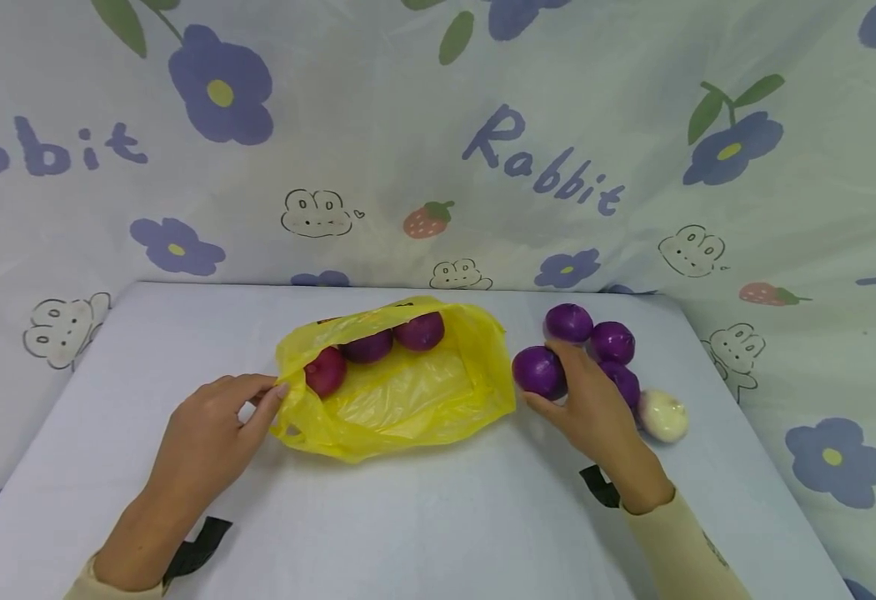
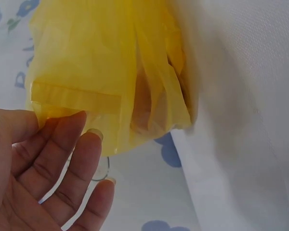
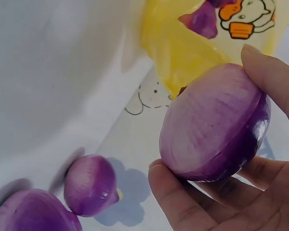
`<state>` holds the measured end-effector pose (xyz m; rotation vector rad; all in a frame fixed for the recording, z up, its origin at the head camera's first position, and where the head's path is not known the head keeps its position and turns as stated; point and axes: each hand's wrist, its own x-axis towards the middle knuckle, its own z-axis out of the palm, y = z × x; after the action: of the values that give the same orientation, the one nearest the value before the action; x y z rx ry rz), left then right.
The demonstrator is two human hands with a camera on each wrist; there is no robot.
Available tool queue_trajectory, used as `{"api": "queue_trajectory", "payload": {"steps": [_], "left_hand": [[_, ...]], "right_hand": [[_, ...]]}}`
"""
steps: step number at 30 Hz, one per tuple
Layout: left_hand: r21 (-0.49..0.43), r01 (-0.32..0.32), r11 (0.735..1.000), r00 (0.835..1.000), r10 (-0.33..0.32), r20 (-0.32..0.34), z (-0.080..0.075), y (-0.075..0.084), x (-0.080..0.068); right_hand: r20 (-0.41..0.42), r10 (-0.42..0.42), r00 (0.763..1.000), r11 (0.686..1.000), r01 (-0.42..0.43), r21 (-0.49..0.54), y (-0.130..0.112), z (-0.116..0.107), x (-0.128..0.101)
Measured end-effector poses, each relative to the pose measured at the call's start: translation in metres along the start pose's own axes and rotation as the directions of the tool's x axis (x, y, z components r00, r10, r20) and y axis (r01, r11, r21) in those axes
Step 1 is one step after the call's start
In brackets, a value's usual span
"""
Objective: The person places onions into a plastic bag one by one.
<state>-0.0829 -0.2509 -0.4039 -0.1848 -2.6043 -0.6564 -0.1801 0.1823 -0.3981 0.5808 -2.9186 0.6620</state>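
Onions are going into the bag. Left hand pinches the yellow bag open; right hand grips a purple onion just beside it. Next, lift it across, gently.

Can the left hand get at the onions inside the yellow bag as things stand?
Probably yes: the left hand holds the yellow bag by its rim, the mouth gapes toward it, and the nearest onion lies uncovered just inside.

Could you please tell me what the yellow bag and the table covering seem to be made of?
Yellow bag: thin glossy plastic film, by its look; translucent and crinkled, onions showing through. Table covering: probably matte white woven cloth; soft, no shine, faint folds.
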Motion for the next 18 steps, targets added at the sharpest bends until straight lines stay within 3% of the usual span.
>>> {"api": "queue_trajectory", "payload": {"steps": [18], "left_hand": [[-0.008, 0.000, 1.000, 1.000, 0.000, 0.005, 0.001, 0.000, 0.001]], "right_hand": [[0.002, -0.003, 1.000, 1.000, 0.003, -0.009, -0.033, -0.014, -0.011]]}}
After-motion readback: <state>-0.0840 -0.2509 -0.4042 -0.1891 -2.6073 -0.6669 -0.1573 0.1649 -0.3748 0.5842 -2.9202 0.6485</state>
